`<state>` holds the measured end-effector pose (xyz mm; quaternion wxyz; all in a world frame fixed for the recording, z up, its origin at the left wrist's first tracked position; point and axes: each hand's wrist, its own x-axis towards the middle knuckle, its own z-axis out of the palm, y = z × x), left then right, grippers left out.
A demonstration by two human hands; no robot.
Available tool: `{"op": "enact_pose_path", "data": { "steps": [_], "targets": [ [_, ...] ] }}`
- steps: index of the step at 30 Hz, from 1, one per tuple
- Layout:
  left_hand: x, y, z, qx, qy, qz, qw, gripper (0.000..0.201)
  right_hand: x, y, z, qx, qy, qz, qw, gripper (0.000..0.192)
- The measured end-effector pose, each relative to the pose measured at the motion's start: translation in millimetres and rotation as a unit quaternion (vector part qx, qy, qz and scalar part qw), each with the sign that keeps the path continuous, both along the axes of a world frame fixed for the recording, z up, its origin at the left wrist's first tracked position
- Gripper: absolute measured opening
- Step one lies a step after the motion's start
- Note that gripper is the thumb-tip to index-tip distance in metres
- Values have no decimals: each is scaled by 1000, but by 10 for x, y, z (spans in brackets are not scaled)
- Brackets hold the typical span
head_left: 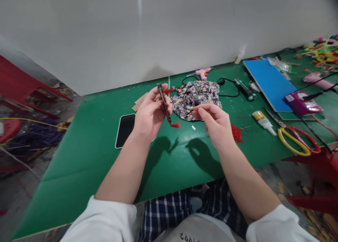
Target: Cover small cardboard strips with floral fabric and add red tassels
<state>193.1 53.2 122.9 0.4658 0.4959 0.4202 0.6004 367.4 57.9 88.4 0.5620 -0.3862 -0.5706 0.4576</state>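
My left hand [148, 115], raised over the table, grips a thin, dark patterned piece [164, 101] seen nearly edge-on. A red tassel [175, 124] hangs from its lower end, and a bit of red shows near its upper end. To the right, my right hand [218, 124] is in a pinch, thumb against fingertips; whatever lies between them is too small to make out. Behind both hands is a bunched floral cloth [200, 92], dark with small flowers. A heap of red thread [237, 133] lies just beyond my right wrist.
On the green table [100, 168] are a phone [125, 131], cardboard pieces [139, 101], a pink glue gun [202, 73], a green-black tool [245, 89], a glue bottle [264, 122], scissors [294, 140], a blue board [271, 81] and a purple device [302, 104]. A wall stands behind.
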Motion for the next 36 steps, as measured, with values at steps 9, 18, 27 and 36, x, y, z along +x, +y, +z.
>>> {"op": "enact_pose_path", "data": {
  "steps": [9, 18, 27, 36],
  "targets": [
    [-195, 120, -50, -82, -18, -3, 996, 73, -46, 78, -178, 3, -82, 62, 995, 17],
    [-268, 235, -256, -66, -112, -52, 990, 31, -122, 329, -659, -36, -207, 90, 973, 28],
    [-355, 272, -262, -103, -192, -159, 963, 35, -138, 300, -737, 11, -296, 101, 950, 31],
    [-305, 229, -191, -110, -188, -175, 960, 42, -168, 285, -761, -45, -249, 142, 957, 35]
  ]
}}
